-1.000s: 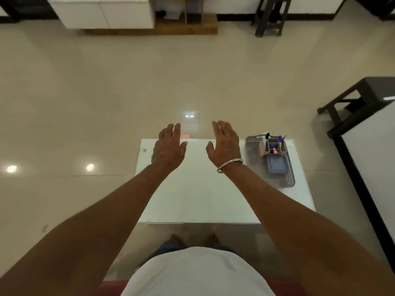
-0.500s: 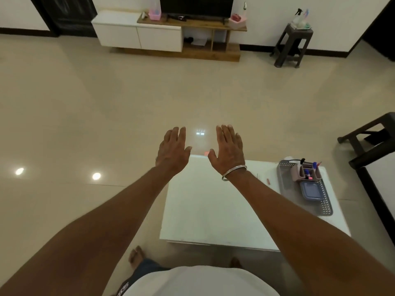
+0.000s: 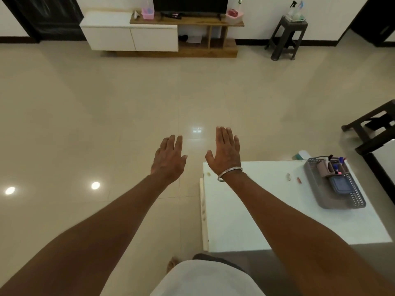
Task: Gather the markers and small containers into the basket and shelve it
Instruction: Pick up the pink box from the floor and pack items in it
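Note:
A grey perforated basket (image 3: 320, 194) stands on the right side of the white table (image 3: 245, 221). Inside it are a pinkish organizer (image 3: 322, 167) holding several markers (image 3: 336, 167) and a blue lidded container (image 3: 339, 185). Two small items (image 3: 294, 178) lie loose on the table just left of the basket. My left hand (image 3: 170, 158) is stretched out flat over the floor, left of the table, holding nothing. My right hand (image 3: 225, 151), with a metal bangle at the wrist, hovers flat above the table's far left corner, also holding nothing.
A TV unit (image 3: 162, 35) with white cabinets and open wooden shelves stands at the far wall, pink bins on top. A dark stool (image 3: 286, 37) with bottles is to its right. Dark furniture (image 3: 374, 129) stands right of the table. Tiled floor lies between.
The view has shifted left and tilted up: the table and basket slid to the right of the frame, and the TV unit came into sight. Both hands stay outstretched and flat.

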